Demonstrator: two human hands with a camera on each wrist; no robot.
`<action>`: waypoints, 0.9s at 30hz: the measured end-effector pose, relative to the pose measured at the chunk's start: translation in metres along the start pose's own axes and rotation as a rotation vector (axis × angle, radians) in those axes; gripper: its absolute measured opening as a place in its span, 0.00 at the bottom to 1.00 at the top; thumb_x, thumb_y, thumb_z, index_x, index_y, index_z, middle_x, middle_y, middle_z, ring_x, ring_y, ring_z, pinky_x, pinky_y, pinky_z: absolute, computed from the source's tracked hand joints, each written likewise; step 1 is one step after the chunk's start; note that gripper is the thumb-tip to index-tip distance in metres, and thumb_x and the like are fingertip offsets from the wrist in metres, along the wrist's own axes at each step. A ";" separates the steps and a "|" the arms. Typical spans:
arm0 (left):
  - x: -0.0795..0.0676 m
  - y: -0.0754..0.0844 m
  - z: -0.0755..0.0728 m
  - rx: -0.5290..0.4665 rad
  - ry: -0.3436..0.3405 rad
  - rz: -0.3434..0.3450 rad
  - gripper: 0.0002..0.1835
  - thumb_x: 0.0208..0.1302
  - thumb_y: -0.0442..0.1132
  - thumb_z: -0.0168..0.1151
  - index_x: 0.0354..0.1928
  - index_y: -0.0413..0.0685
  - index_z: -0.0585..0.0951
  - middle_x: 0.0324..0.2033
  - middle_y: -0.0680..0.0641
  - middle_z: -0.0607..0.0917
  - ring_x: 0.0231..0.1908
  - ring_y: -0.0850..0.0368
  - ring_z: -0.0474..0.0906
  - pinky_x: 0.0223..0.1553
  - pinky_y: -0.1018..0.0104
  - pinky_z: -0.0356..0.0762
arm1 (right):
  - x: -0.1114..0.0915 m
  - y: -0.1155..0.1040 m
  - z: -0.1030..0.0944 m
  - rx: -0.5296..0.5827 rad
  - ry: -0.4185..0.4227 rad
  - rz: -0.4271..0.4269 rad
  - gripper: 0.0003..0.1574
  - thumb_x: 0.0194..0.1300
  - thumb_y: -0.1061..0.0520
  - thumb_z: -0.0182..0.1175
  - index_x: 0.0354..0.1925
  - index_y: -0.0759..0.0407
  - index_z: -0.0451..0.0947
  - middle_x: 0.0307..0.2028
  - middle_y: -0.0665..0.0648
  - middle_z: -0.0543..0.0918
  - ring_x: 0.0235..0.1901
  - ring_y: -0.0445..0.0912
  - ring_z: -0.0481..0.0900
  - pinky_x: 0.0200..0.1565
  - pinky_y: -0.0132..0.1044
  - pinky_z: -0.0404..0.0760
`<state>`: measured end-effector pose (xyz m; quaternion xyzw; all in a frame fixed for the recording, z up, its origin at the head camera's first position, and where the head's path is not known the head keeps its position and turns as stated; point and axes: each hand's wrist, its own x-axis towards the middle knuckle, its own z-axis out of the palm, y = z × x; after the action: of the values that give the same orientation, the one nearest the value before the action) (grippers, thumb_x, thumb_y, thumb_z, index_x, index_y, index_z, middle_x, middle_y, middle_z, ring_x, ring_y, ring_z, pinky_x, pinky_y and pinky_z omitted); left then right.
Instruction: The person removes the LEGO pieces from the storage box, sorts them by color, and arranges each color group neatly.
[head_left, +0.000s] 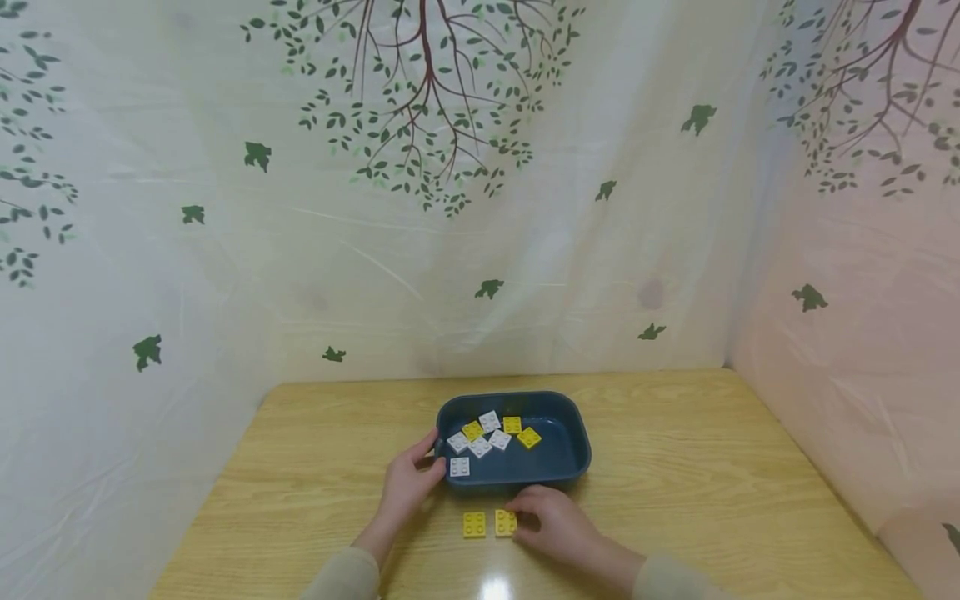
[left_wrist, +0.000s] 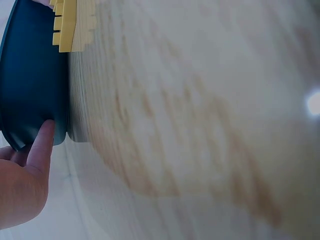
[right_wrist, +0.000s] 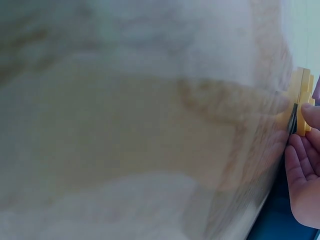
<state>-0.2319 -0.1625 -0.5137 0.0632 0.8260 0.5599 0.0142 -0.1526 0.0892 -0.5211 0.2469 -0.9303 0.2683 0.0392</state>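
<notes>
A dark blue tray holds several white bricks and three yellow bricks, mostly toward its left half. At its left end my left hand grips the wall, with the thumb against the side in the left wrist view. Two square yellow bricks with studs lie in a row on the table in front of the tray. Thumb and fingers of my right hand pinch the right one of these, a yellow brick. Beside it, a small gap away, is the left yellow brick.
The wooden table reaches back to a pale curtain printed with trees and green leaves. More of this curtain hangs along the left and right sides.
</notes>
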 end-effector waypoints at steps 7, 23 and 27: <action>0.000 0.000 -0.001 0.012 0.002 0.001 0.29 0.64 0.35 0.64 0.68 0.45 0.73 0.64 0.40 0.75 0.54 0.43 0.79 0.56 0.50 0.78 | 0.000 -0.004 0.000 -0.036 0.014 -0.015 0.18 0.54 0.55 0.72 0.45 0.55 0.86 0.39 0.46 0.83 0.40 0.39 0.78 0.46 0.37 0.79; 0.002 0.001 -0.002 0.003 -0.013 -0.009 0.29 0.65 0.35 0.63 0.69 0.45 0.72 0.65 0.39 0.74 0.55 0.43 0.78 0.56 0.50 0.77 | 0.003 -0.007 0.001 -0.048 -0.007 0.021 0.18 0.55 0.56 0.71 0.46 0.56 0.86 0.41 0.48 0.84 0.42 0.41 0.79 0.48 0.39 0.80; 0.002 0.000 -0.002 -0.005 -0.012 -0.010 0.29 0.65 0.35 0.63 0.69 0.45 0.72 0.65 0.39 0.74 0.56 0.43 0.78 0.57 0.49 0.76 | 0.003 -0.007 0.001 -0.050 -0.006 0.013 0.18 0.55 0.56 0.70 0.46 0.56 0.86 0.41 0.48 0.84 0.42 0.41 0.79 0.47 0.39 0.81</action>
<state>-0.2345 -0.1639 -0.5128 0.0624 0.8249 0.5613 0.0219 -0.1525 0.0826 -0.5177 0.2405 -0.9385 0.2445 0.0410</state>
